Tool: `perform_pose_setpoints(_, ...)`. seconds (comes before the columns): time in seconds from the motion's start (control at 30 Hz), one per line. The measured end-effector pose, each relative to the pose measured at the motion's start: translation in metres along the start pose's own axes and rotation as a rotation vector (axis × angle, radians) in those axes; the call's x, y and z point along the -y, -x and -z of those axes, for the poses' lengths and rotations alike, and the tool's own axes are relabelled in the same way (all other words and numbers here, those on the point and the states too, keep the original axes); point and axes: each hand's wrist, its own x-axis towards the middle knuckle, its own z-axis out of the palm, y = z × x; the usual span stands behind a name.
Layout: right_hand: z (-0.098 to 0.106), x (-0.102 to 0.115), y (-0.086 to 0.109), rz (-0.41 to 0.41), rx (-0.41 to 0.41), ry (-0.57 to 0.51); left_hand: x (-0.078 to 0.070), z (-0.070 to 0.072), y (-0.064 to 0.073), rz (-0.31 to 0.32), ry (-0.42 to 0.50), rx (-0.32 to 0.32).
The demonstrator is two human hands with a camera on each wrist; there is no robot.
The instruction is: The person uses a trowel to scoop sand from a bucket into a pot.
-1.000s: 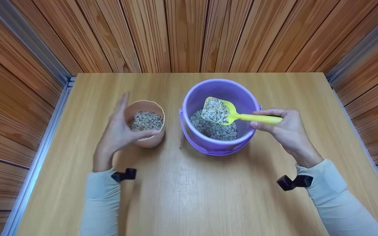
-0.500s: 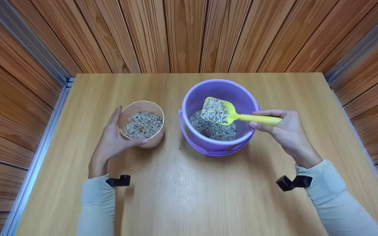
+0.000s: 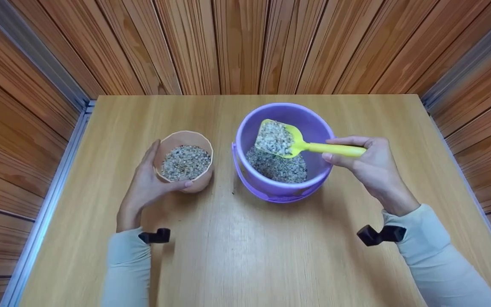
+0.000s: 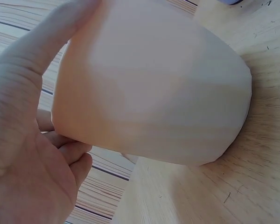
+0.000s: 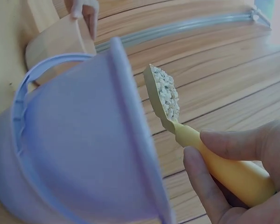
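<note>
My left hand (image 3: 145, 185) holds a peach-coloured plant pot (image 3: 198, 183) by its left side, thumb at the near rim and fingers round the far side. Small gravel (image 3: 186, 163) fills the pot's lower part. In the left wrist view the pot's smooth wall (image 4: 149, 88) stands on the wood. My right hand (image 3: 371, 166) grips the handle of a yellow toy scoop (image 3: 335, 149), whose blade carries a heap of pale gravel (image 3: 274, 138). That blade hangs over the mouth of a purple bucket (image 3: 286, 186), which has more gravel (image 3: 275, 167) at its bottom. The right wrist view shows the loaded scoop (image 5: 158, 100) above the bucket's rim.
The bucket's handle (image 3: 249, 183) hangs down on its near left side. A narrow strip of wooden table (image 3: 245, 256) separates pot and bucket. Plank walls (image 3: 241, 47) rise behind and at both sides, with metal rails (image 3: 47, 196) along the table's sides.
My left hand has shifted left and down, from reaching over the pot's rim to holding its side. The scoop has risen slightly and moved a little left, still loaded.
</note>
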Motion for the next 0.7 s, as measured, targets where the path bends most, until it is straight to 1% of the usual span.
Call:
perform_pose_setpoints(0.1, -0.009, 0.013, 0.0, 0.03, 0.003, 0.004, -0.001, 0.0, 0.001, 0.006, 0.004, 0.001)
perform_pose_setpoints(0.2, -0.023, 0.026, -0.002, 0.066, 0.012, -0.005, -0.002, -0.001, 0.0, 0.02, 0.011, 0.004)
perform_pose_setpoints(0.33, -0.047, 0.038, -0.006, 0.125, 0.041, 0.002, -0.002, 0.0, 0.001, 0.046, 0.023, 0.011)
perform_pose_setpoints(0.43, -0.066, 0.043, -0.01, 0.154, 0.075, 0.024, -0.001, 0.0, 0.001, 0.043, 0.033, 0.008)
perform_pose_setpoints(0.57, -0.091, 0.047, -0.017, 0.15, 0.134, 0.028, 0.0, -0.001, 0.001, 0.022, 0.046, 0.007)
perform_pose_setpoints(0.63, -0.103, 0.049, -0.021, 0.144, 0.16, 0.019, 0.0, -0.001, 0.002, 0.024, 0.054, 0.009)
perform_pose_setpoints(0.7, -0.114, 0.051, -0.026, 0.141, 0.174, 0.04, 0.0, 0.0, 0.003, 0.029, 0.053, 0.009)
